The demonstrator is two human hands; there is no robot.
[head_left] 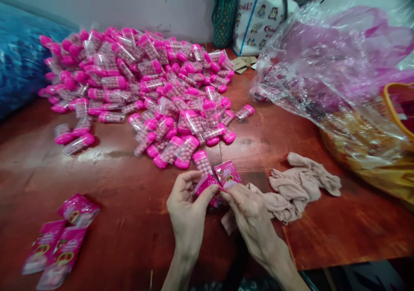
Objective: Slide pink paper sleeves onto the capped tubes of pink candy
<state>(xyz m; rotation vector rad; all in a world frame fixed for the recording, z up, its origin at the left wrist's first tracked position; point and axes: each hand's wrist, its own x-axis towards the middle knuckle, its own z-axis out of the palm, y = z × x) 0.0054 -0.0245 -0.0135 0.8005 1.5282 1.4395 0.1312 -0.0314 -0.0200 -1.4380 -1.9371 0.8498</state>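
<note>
At the front middle of the table, my left hand (pixel 190 209) and my right hand (pixel 249 213) both pinch a pink printed packet (pixel 207 185) between thumbs and fingers. Another pink packet (pixel 228 172) lies just beyond my fingertips. Close by, a clear container with a pink cap (pixel 202 162) touches the near edge of a large heap of similar containers (pixel 145 79) filled with small pink balls. Several filled pink packets (pixel 64 248) lie at the front left.
A crumpled beige cloth (pixel 297 187) lies right of my hands. Clear and purple plastic bags (pixel 339 62) cover a yellow basket (pixel 391 110) at the right. A blue bag (pixel 22 58) stands at the left; a white printed bag (pixel 258 21) is at the back.
</note>
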